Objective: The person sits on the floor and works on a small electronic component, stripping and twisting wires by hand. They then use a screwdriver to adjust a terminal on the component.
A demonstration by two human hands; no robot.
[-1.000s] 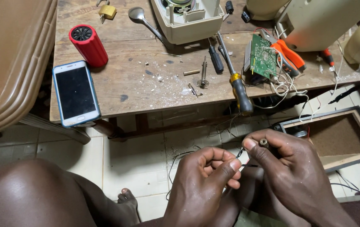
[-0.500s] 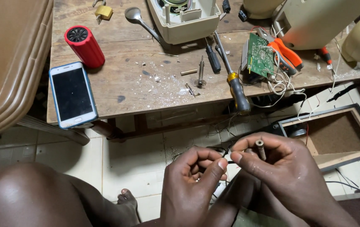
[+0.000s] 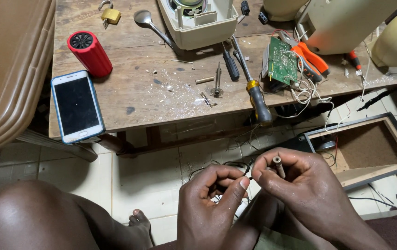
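We look down on our two hands held close together low in the scene, above the tiled floor (image 3: 92,185) and nearer than the wooden table (image 3: 152,99). Our right hand (image 3: 300,190) curls closed around a small metal pin (image 3: 278,166), whose tip pokes up between thumb and forefinger, tilted slightly left. Our left hand (image 3: 210,203) sits just beside it, fingers bent inward, the thumb and forefinger pinched together on the end of a thin dark wire (image 3: 221,163) where the two hands meet; whether the wire touches the pin we cannot tell. The wire loops away over the floor toward the table. A bare knee (image 3: 31,217) fills the near left corner. On the table, far from the hands, lie a smartphone (image 3: 77,105) at the left edge, a red cylinder (image 3: 89,53) beyond it, a yellow-collared screwdriver (image 3: 254,90) whose handle overhangs the near edge, a green circuit board (image 3: 282,60) and orange pliers (image 3: 312,55) to the right. An open wooden box (image 3: 370,148) rests on the floor at right.
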